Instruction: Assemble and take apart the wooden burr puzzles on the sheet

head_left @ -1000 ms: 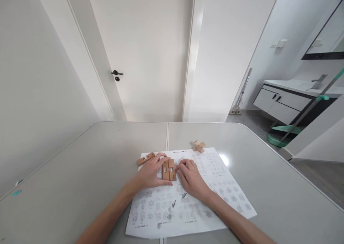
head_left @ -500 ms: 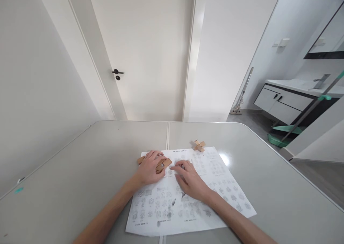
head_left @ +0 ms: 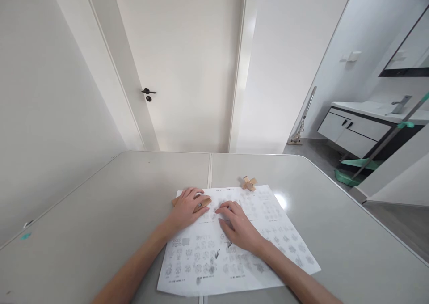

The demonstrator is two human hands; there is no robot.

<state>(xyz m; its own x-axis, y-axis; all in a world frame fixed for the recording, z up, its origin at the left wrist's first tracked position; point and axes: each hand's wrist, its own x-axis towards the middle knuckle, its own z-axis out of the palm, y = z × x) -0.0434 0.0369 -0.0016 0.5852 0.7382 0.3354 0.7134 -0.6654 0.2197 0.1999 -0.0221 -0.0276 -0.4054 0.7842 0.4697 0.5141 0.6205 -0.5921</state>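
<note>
The left hand (head_left: pixel 186 211) grasped brown wooden pieces (head_left: pixel 203 202) between thumb and fingers at the far left part of a printed sheet (head_left: pixel 261 268), hiding so much of them that their number could not be told, with wood showing on both its left and right. The right hand (head_left: pixel 240 229), slack with fingers bent and thumb apart, gripped nothing visible over the sheet's middle, while a cross-shaped wooden block (head_left: pixel 249 183) sat at the sheet's far edge, to the right.
</note>
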